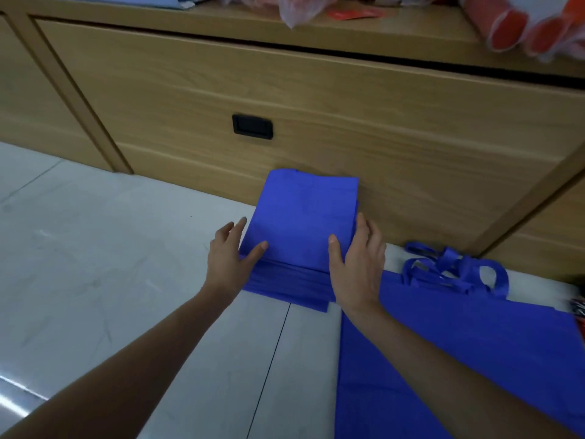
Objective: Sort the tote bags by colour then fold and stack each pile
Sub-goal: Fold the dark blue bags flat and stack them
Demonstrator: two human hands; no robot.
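A stack of folded blue tote bags [304, 217] lies on the pale tiled floor against a wooden cabinet. My left hand [226, 255] holds its left edge, thumb on top and fingers along the side. On the opposite edge my right hand [356, 264] does the same, thumb on top of the stack. To the right, unfolded blue tote bags [443, 327] lie flat on the floor, their blue handles [456, 270] bunched at the far end. My right forearm passes over them.
The wooden cabinet front [316, 106] with a black recessed handle [252, 126] stands right behind the stack. On its top lie red items in plastic wrap [522, 30]. Something red and dark [581, 308] shows at the right edge. Pale floor tiles [95, 264] stretch to the left.
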